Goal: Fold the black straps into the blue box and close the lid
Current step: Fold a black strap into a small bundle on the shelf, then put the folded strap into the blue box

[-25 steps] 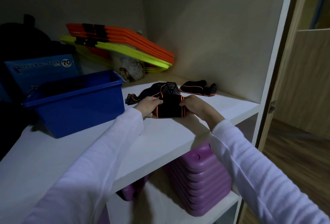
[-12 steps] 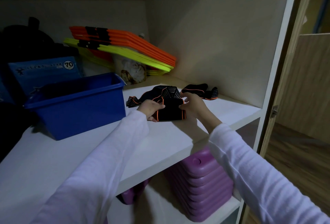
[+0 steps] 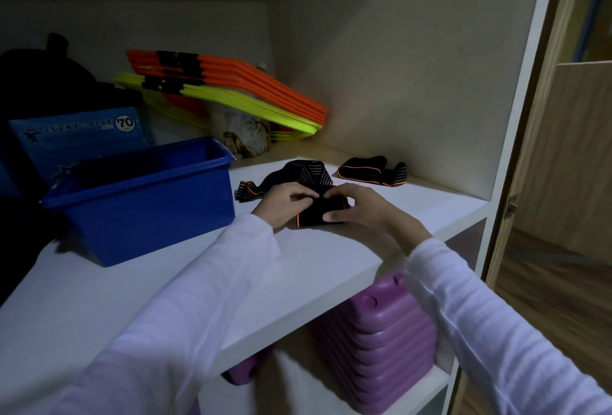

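Note:
A black strap with orange edging (image 3: 318, 212) lies partly folded on the white shelf (image 3: 331, 259). My left hand (image 3: 285, 202) and my right hand (image 3: 361, 207) both pinch its folded part, fingertips meeting on top. Its striped loose end (image 3: 246, 190) trails to the left behind my left hand. A second black strap (image 3: 371, 171) lies bunched further back on the right, apart from my hands. The open blue box (image 3: 145, 196) stands to the left of my hands. Its blue lid (image 3: 79, 139) leans upright behind it.
Orange and yellow flat frames (image 3: 238, 90) lean stacked against the back corner, with a pale bag (image 3: 245, 136) below them. Dark bags (image 3: 39, 76) fill the far left. Purple stacked blocks (image 3: 381, 325) sit on the shelf below. A wooden door (image 3: 563, 149) stands open on the right.
Both hands have shifted from the strap's sides onto its top, fingers now pressing together over the fold. The folded bundle looks smaller and more covered.

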Available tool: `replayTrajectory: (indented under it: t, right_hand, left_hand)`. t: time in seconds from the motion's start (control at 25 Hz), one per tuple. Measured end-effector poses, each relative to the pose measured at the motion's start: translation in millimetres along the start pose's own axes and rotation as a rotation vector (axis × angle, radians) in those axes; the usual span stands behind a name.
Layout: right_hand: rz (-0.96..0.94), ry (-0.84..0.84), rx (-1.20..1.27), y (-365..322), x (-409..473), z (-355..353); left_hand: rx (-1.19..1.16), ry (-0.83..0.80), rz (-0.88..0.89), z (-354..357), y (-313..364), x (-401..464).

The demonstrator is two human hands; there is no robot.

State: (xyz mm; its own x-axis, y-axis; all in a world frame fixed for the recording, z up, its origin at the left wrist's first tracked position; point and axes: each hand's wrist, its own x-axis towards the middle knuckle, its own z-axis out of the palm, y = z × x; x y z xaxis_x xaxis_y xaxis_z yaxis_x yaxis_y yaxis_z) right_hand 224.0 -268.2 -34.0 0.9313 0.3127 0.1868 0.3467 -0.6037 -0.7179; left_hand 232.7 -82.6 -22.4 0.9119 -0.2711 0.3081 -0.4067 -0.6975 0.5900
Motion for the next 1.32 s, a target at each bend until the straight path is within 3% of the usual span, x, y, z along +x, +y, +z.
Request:
replayTrajectory:
  t: [0.2, 0.4, 0.64, 0.8, 1.0, 1.2, 1.32]
  right_hand:
    - [-0.053, -0.024, -0.119, 3.1, -0.2, 1.0]
    - [-0.071, 0.036, -0.113, 7.2, 0.4, 2.0]
    - [-0.006, 0.065, 0.193, 7.4, 6.8, -3.7]
    - [0.093, 0.087, 0.372, 6.0, 10.5, -5.2]
    - [0.247, 0.148, 0.325, 10.1, 28.2, 2.4]
    - [0.296, 0.123, 0.323, 3.3, 31.9, 1.1]
    - [0.278, 0.073, 0.469, 3.5, 30.7, -1.2]
  left_hand:
    - [0.104, -0.174, -0.032, -8.8, -5.2, -7.9]
    - [0.173, -0.113, 0.035, -5.7, -8.6, -8.6]
    - [-0.201, -0.077, -0.081, -6.8, -11.3, -1.2]
    - [-0.491, -0.04, -0.263, -1.9, -8.6, 5.7]
    - [-0.516, -0.025, -0.472, 3.5, -9.5, 18.1]
    - [-0.467, -0.081, -0.502, 5.3, -12.2, 23.7]
    - [-0.481, -0.104, -0.473, 5.8, -14.9, 23.2]
